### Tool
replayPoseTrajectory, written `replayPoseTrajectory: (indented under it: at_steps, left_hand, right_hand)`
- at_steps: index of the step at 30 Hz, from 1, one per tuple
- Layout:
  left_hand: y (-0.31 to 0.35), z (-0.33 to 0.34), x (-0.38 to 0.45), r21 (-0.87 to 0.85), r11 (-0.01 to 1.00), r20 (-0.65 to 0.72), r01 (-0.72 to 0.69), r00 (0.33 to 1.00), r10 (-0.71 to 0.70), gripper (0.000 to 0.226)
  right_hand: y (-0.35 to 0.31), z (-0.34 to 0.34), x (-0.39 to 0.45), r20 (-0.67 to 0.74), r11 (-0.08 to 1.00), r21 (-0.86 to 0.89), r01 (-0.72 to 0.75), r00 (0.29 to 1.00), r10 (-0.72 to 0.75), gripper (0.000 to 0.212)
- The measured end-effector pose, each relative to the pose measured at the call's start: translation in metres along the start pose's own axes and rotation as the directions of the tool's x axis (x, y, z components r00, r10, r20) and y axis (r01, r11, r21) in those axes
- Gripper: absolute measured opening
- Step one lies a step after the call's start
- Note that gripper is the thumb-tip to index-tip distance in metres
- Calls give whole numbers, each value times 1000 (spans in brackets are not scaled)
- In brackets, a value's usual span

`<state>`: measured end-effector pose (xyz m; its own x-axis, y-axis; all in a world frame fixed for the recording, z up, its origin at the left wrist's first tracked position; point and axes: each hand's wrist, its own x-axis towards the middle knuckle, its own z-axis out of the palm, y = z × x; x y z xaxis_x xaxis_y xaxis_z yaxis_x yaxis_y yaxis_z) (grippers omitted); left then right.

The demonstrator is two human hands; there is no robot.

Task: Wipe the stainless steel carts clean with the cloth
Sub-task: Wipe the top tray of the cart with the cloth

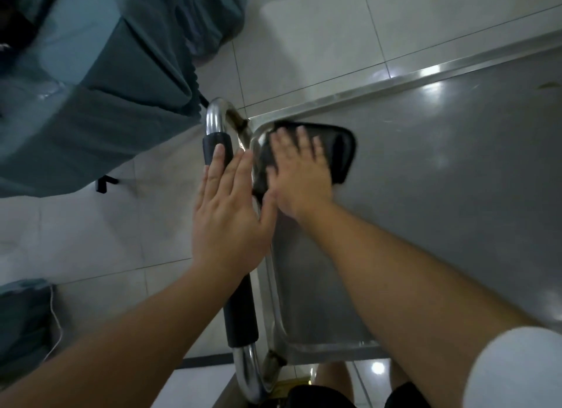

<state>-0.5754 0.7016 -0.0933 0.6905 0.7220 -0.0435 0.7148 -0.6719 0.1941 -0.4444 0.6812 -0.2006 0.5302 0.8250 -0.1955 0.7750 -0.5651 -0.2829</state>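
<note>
A stainless steel cart point(425, 170) fills the right half of the head view, its flat top shiny with light spots. A dark cloth point(337, 152) lies on the cart's top in the near left corner. My right hand point(299, 173) presses flat on the cloth, fingers spread, and is blurred. My left hand point(226, 209) rests flat with straight fingers over the cart's handle point(240, 310), a steel tube with a black foam grip, and hides the grip's middle.
A table draped in teal cloth point(115, 82) stands at the upper left, close to the handle's far bend. More teal fabric point(24, 322) sits at the lower left. White tiled floor point(106, 234) lies between. My legs show below the cart.
</note>
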Motion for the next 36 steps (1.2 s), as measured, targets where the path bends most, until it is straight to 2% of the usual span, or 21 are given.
replayPoseTrajectory:
  at_steps: [1,3,5,6,9,11,12,14,16,18,19,21,23,25,27,28,31,36]
  left_hand:
    - [0,0,0,-8,1000,-2,2,1000,-2,70]
    - [1,0,-1,-22,1000,0,1,1000,-1,68]
    - [0,-1,-2,-42,999,3,-3,1000,4,68]
    - [-1,-2,-1,-54,998,8,-8,1000,9,69]
    - [-4,-2,-1,-83,996,15,-8,1000,9,68]
    - [-5,-1,-1,-90,996,12,-4,1000,5,68]
    - [-4,0,-1,-94,996,8,0,1000,1,68]
    - [-4,0,-1,-100,995,2,7,1000,-6,68]
    - [-4,-1,0,-102,995,4,4,1000,-3,69]
    - [-4,-2,-1,-102,995,6,0,1000,0,70]
    - [-4,-2,0,-101,995,8,-1,1000,2,70]
    - [-3,-3,0,-106,994,11,-3,1000,4,70]
    - [-3,-3,0,-115,993,5,-4,1000,5,70]
    - [-2,-2,-1,-113,994,-8,-4,1000,4,70]
    - [-1,-1,-1,-107,994,-22,-5,1000,3,69]
    - [0,-1,-1,-104,995,-29,-4,1000,1,68]
    - [1,-1,-2,-116,993,-41,0,999,-4,67]
    - [-3,2,0,-128,992,-53,-14,999,7,67]
  right_hand:
    - [-11,4,-4,38,993,2,115,993,-115,66]
    - [-5,4,-3,82,967,19,254,963,-255,64]
    - [26,-5,4,69,947,13,321,945,-321,67]
    - [49,-12,7,48,951,2,308,950,-308,68]
    - [145,-36,21,-83,996,-20,87,993,-88,69]
    - [210,-53,25,-179,982,6,-186,966,184,71]
    - [237,-61,26,-209,937,39,-348,914,348,72]
    - [265,-72,33,-218,782,116,-612,753,621,76]
    - [255,-72,44,-189,663,153,-733,637,747,77]
    - [216,-64,53,-166,641,184,-745,619,768,77]
    - [190,-58,56,-162,667,190,-720,647,745,77]
    - [135,-42,57,-153,779,157,-607,764,627,77]
    - [84,-28,51,-106,909,75,-410,903,416,76]
    - [42,-12,39,-34,992,-1,-129,991,129,74]
    - [11,3,20,37,993,-22,118,992,-117,70]
    - [1,10,10,60,983,-25,184,981,-182,67]
    - [-3,19,-22,86,978,-21,205,975,-203,66]
    - [30,33,-114,54,959,0,284,957,-284,70]
